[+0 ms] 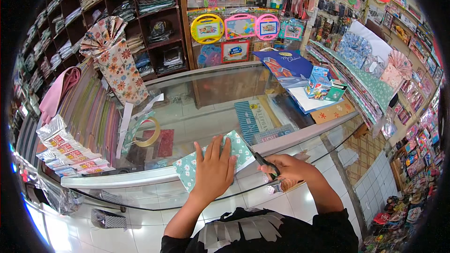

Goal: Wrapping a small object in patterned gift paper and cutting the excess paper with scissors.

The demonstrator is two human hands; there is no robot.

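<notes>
My left hand (213,172) lies flat, fingers spread, on a piece of green daisy-print wrapping paper (184,170) at the near edge of a glass display counter (211,116). In my right hand (291,168) is a pair of dark-handled scissors (265,164). Their blades point up and left, along the paper's right edge; the blade tips are hard to make out. A white underside shows at the paper's lower right corner. Left of the paper, a roll of tape (156,131) rests on the glass, beside a long white paper strip (124,130) and a green paper scrap (135,130).
A tall stack of folded sheets (93,109) and a flower-print wrapped gift (121,68) occupy the counter's left end. At the right stand a blue gift bag (281,65), a small blue box (318,82) and a green box (336,91). Wrapping paper sheets (351,73) lean beyond them.
</notes>
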